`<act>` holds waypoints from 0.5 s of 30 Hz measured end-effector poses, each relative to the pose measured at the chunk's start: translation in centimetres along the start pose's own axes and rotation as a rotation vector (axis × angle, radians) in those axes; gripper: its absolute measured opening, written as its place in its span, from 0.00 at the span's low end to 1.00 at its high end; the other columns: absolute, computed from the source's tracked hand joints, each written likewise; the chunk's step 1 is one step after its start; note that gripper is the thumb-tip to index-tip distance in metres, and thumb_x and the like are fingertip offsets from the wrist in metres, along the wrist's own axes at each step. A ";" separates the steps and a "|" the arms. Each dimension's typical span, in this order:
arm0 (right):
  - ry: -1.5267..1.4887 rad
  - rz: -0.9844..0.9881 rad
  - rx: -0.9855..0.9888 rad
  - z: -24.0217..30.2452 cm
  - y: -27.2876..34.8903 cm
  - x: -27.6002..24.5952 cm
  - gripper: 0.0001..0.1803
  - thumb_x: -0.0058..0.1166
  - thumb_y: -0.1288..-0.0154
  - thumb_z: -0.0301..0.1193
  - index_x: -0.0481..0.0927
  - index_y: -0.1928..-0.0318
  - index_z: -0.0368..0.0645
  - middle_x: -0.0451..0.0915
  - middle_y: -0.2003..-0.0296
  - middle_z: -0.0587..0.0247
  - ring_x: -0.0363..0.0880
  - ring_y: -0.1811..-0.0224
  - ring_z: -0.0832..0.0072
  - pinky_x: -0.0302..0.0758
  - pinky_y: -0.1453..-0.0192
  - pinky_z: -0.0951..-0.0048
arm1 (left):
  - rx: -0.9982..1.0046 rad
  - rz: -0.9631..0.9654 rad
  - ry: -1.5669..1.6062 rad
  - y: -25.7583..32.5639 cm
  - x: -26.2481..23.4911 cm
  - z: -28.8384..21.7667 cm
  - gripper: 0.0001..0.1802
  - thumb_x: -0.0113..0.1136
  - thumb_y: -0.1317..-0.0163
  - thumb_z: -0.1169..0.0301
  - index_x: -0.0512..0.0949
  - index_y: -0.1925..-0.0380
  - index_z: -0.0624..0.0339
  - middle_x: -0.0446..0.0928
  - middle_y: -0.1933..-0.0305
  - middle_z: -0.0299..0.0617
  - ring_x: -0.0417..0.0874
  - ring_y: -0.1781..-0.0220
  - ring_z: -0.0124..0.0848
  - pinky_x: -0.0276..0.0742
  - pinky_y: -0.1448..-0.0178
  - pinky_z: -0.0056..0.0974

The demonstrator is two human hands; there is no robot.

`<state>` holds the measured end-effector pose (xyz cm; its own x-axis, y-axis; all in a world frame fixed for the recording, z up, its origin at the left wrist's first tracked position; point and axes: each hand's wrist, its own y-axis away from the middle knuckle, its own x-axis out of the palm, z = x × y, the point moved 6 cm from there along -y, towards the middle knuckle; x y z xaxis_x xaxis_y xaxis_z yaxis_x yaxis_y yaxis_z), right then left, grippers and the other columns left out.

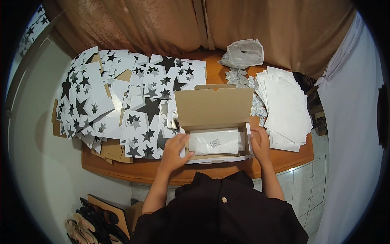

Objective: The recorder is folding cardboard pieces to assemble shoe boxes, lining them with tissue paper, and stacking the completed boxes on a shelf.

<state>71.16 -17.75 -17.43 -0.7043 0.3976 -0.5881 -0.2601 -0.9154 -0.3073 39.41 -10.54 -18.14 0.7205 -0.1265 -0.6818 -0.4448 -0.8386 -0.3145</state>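
Note:
A cardboard box (215, 106) stands in front of me with its brown lid raised and its white outside showing at the front. Inside lies a flat white folded sheet or sleeve (203, 142), with a small silvery packet (215, 143) on top. My left hand (174, 152) grips the left side wall, its thumb over the rim at the near corner. On the opposite side, my right hand (260, 145) holds the right wall, fingers bent against it; some of its fingertips are hidden.
Star-printed flat cardboard boxes (148, 128) lie piled at the left of the wooden table (134, 171). White sheets or sleeves (284, 107) are stacked at the right. Loose silvery packets (239, 78) lie behind the box, near a clear plastic bag (245, 53). Shoes (95, 221) sit at lower left.

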 end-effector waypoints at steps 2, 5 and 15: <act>-0.016 0.052 0.057 -1.4 2.0 1.0 0.21 0.51 0.45 0.27 0.73 0.48 0.39 0.73 0.48 0.49 0.71 0.46 0.55 0.64 0.42 0.58 | 0.040 0.265 -0.188 1.4 2.7 -0.4 0.27 0.55 0.42 0.59 0.69 0.42 0.52 0.63 0.36 0.51 0.61 0.34 0.49 0.54 0.33 0.54; 0.276 0.166 -0.008 -2.2 4.4 3.6 0.29 0.49 0.42 0.30 0.65 0.38 0.39 0.61 0.36 0.46 0.61 0.35 0.51 0.59 0.36 0.51 | 0.008 0.460 -0.341 2.7 5.3 0.3 0.27 0.45 0.35 0.53 0.66 0.37 0.46 0.52 0.29 0.50 0.48 0.26 0.48 0.43 0.31 0.64; 0.667 0.267 0.008 -1.9 3.5 4.9 0.34 0.48 0.44 0.31 0.60 0.35 0.42 0.56 0.32 0.54 0.50 0.29 0.54 0.42 0.35 0.31 | -0.039 0.181 -0.325 2.8 6.3 0.8 0.28 0.44 0.34 0.60 0.61 0.35 0.55 0.53 0.30 0.58 0.50 0.30 0.61 0.46 0.34 0.68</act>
<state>68.06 -18.91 -22.83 -0.1919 0.1116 -0.9751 -0.1422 -0.9862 -0.0849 42.33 -13.24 -23.81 0.4230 -0.1047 -0.9001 -0.5243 -0.8385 -0.1488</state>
